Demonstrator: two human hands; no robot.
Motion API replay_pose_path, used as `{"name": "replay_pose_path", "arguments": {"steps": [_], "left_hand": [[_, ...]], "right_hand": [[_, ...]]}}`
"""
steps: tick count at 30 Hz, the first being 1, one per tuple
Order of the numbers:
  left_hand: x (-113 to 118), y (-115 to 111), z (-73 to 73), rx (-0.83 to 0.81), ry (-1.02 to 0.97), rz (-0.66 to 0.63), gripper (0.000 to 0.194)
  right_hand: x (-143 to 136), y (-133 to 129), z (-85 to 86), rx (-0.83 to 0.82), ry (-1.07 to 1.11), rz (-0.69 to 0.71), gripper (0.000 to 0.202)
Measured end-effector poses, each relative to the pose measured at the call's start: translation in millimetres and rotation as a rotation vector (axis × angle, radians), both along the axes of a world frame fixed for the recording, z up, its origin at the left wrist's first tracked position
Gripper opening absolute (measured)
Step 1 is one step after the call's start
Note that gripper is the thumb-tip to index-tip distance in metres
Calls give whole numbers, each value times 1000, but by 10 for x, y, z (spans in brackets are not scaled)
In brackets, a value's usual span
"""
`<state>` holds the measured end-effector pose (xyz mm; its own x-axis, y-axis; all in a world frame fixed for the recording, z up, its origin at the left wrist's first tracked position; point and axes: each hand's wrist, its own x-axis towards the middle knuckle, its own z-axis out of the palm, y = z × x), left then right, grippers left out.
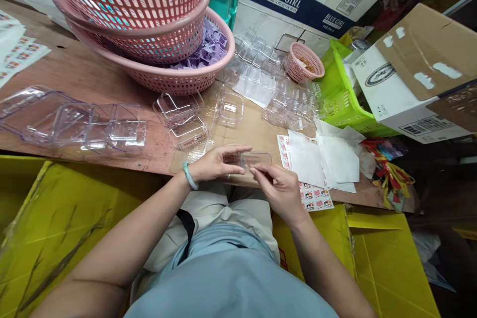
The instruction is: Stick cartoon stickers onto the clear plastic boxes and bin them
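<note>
A small clear plastic case [257, 159] stands at the table's front edge, between my hands. My left hand [219, 163], with a pale green bangle at its wrist, is beside the case's left end, thumb and fingers apart. The fingertips of my right hand [278, 185] are pinched together at the case's near side; what they hold is too small to make out. Another clear case [231, 108] lies on the cardboard sheet [238, 136] beyond my hands. To the right, white paper pieces [306, 159] lie over a sheet of printed stickers [316, 198].
Stacked pink baskets [149, 77] with purple pieces stand at the back left. Clear boxes [93, 126] line the left side, with more [286, 109] at the back. A small pink basket [303, 62], a green crate [341, 99] and cartons [410, 74] stand back right.
</note>
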<state>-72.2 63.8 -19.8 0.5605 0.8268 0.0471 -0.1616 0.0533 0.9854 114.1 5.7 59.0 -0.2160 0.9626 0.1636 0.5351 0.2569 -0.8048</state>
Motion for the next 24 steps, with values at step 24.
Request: {"name": "replay_pose_path", "arguments": {"steps": [24], "left_hand": [[-20, 13, -48, 52, 33, -27, 67]], "right_hand": [[115, 246, -89, -540, 470, -219, 28]]}}
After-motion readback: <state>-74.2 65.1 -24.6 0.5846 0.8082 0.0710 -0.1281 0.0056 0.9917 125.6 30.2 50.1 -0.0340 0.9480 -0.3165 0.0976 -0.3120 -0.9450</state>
